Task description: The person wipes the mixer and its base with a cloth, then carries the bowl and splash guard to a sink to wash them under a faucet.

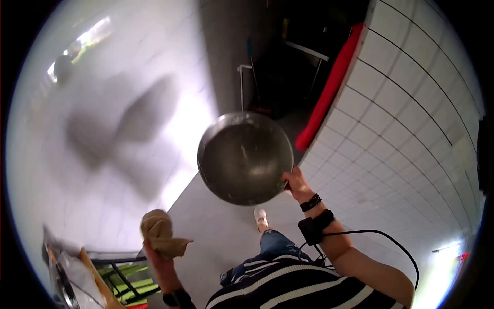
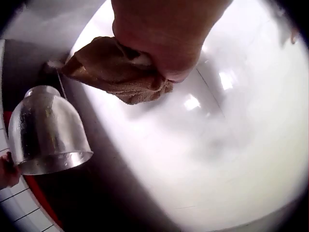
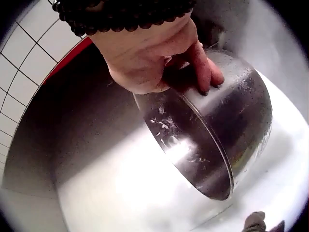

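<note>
A large round steel bowl (image 1: pixel 246 158) hangs in front of the person, its hollow inside facing the head camera. My right hand (image 1: pixel 297 183) grips its rim at the lower right. Seen from the right wrist, the fingers (image 3: pixel 205 72) lie over the outer wall of the bowl (image 3: pixel 241 106), and whitish marks show on the inner side. My left hand (image 1: pixel 158 252) holds a crumpled brown cloth (image 1: pixel 163 233), away from the bowl to the lower left. In the left wrist view the cloth (image 2: pixel 116 72) hangs bunched beneath the hand (image 2: pixel 161 34).
A white wall (image 1: pixel 118 123) stands on the left, a white tiled wall (image 1: pixel 391 98) on the right. A red padded strip (image 1: pixel 332 87) runs along the tiled wall's edge. A dark doorway with a table (image 1: pixel 307 50) lies ahead. Green slatted things (image 1: pixel 126 283) stand at lower left.
</note>
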A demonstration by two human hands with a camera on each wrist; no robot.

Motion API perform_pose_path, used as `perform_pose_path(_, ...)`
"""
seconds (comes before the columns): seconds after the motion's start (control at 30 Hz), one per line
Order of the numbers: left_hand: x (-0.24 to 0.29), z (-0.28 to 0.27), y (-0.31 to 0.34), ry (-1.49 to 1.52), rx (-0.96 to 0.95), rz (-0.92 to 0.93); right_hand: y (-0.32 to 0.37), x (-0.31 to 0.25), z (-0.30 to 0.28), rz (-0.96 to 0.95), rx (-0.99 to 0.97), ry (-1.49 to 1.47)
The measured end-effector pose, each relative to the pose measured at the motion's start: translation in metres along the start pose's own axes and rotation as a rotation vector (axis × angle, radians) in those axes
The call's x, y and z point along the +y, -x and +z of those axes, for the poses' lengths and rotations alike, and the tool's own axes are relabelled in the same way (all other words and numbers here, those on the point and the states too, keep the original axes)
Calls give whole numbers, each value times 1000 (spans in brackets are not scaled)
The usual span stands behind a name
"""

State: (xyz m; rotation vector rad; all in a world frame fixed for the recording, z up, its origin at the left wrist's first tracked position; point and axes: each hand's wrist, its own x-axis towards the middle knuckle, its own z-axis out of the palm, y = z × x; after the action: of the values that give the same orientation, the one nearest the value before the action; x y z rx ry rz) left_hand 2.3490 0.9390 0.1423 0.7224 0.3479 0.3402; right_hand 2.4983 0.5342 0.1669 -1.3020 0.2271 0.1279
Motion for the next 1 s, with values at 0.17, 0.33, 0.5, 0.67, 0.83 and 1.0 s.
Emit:
perform_pose_path(0.17,13,-37,-96,-130,332,230,-163,-115,37,-244,107,-105)
perform_pose_path(0.33,13,43,-148,-396,654,388,-292,-187,55,-413,172,-499)
perform_pose_path(0.5,2,157,-263,-632,506,545,-363,-209,53,-499,245,-687)
perform_pose_path(0.67,27,271,-402,-785,167,628,-398,-238,31,-671,364,-550)
perform_pose_path(0.83,8,384,-501,-840,-64,623,-427,-297,-50,-827,686,-341)
perform_pose_path(1.0,-45,487,-488,-786,-276,505,-404,-330,-118,-920,902,-447)
